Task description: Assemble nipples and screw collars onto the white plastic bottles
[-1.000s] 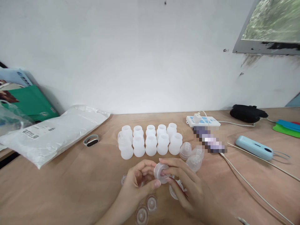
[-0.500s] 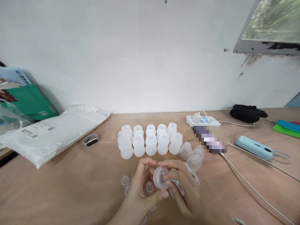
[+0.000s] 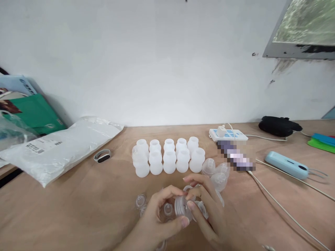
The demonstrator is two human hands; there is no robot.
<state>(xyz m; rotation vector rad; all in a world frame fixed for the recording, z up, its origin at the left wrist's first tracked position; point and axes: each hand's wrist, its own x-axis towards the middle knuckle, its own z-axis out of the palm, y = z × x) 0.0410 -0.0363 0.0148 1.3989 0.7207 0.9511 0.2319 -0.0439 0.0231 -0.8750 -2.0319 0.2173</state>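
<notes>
A clear ribbed bottle collar [image 3: 180,206] is pinched between the thumb and fingers of my left hand [image 3: 163,212]. From the other side, the thumb and fingertips of my right hand [image 3: 205,207] close on the collar's right-hand opening; what sits inside it is hard to make out. Small clear silicone teats [image 3: 140,201] lie left of and beneath my hands, partly covered. More clear collars [image 3: 201,209] show behind my right fingers. Beyond my hands, several frosted white bottles [image 3: 169,162] stand upright in two rows, with clear domed caps [image 3: 219,181] to their right.
A white plastic parcel [image 3: 65,143] and a grey fitness band [image 3: 102,157] lie on the left. Toward the right are a power strip [image 3: 239,135], a blurred-out phone [image 3: 235,157], a light blue device [image 3: 286,165], a black case [image 3: 280,126] and trailing white cables [image 3: 282,212].
The collar has turned so its ribbed side faces me more, and it sits slightly lower. My right fingers have shifted around its opening, with the upper ones lifted.
</notes>
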